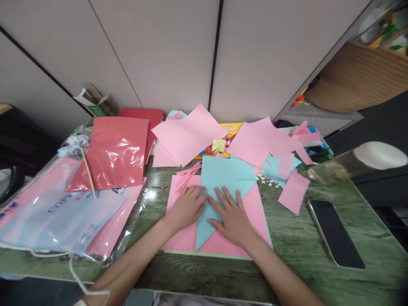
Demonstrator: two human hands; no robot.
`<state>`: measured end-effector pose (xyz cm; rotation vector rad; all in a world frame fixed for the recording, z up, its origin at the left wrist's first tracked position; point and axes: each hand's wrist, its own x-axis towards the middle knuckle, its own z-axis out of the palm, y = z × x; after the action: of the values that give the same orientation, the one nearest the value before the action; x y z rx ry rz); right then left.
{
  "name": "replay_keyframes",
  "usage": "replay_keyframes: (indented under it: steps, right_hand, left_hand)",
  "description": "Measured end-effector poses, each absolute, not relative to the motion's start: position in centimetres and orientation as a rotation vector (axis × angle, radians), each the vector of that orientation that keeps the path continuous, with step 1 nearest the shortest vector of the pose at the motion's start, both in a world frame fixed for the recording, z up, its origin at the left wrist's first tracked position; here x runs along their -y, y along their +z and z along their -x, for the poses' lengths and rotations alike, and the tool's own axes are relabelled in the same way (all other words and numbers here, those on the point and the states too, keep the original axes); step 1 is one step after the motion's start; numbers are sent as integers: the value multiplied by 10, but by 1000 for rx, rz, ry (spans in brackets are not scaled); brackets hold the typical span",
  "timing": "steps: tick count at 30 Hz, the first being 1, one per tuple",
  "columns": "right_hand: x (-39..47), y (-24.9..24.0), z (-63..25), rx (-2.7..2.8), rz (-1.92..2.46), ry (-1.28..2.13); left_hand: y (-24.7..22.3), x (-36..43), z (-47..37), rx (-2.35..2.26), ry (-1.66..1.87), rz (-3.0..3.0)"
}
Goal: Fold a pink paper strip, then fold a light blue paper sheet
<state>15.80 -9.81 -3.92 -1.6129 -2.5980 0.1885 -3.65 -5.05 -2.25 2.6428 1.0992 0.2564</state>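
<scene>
A light-blue sheet of paper [228, 172], folded so that one edge slants, lies on a stack of pink paper [181, 238] in front of me. My right hand [231, 216] rests flat on the blue sheet with its fingers spread. At the sheet's left edge my left hand [187, 206] lies palm down, fingers loosely bent and touching both the blue and the pink paper. The two hands nearly meet at the fingertips. Thin pink paper strips [186, 175] lie just beyond my left hand.
At left are a red paper pack [117, 148], a plastic bag of copy paper [73, 216] and a stick with a paper flower [87, 170]. Pink sheets [191, 134] and paper scraps [293, 191] lie behind. On the right are a phone [336, 233] and a tipped clear bottle [350, 163].
</scene>
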Motion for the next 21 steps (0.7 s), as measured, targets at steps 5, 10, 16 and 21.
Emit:
replay_keyframes:
  steps: [5,10,16,21]
  right_hand:
    - [98,-40,-158,2601,1615,235]
    - [95,-39,-159,2605,1624,272]
    - [93,-39,-160,2621,1603,282]
    - [92,-41,-161,2623,1601,276]
  left_hand:
    - [-34,42,40,-1032,250,-2670]
    - [-37,41,41,-1038,183,-2653]
    - [-39,38,41,-1036,174,-2641]
    - [-40,38,41,-1032,181,-2631]
